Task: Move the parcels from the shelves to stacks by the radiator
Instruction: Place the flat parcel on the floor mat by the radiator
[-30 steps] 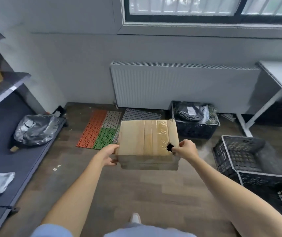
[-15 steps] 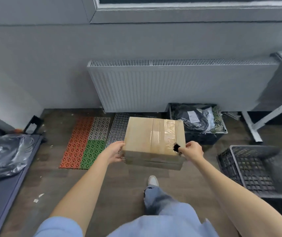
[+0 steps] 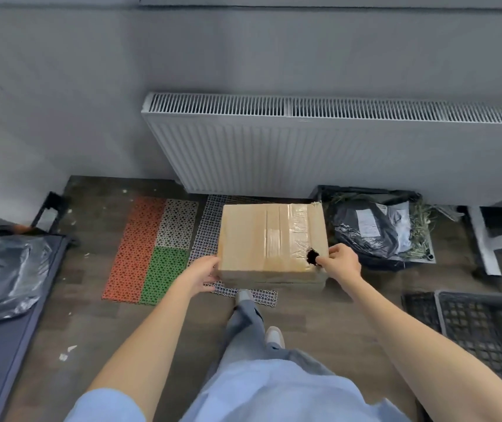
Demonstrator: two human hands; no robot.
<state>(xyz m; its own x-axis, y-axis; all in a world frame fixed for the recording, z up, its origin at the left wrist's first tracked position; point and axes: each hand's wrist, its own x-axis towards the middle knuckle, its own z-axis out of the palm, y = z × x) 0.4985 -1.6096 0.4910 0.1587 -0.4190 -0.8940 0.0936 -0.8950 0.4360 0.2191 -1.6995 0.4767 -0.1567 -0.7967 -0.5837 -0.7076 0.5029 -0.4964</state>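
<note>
though taped, brown parcel [image 3: 269, 239] holed

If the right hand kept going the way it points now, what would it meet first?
The right hand points left, gripping the cardboard box at its torn hole, so it meets the box's right side at once.

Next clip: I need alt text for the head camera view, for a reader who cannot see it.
Two bare hands, left hand and right hand, hold a taped cardboard box by its sides above a white grid mat in front of a white radiator. The box has a dark hole near the right hand; a black crate of bagged parcels stands to its right.
</note>
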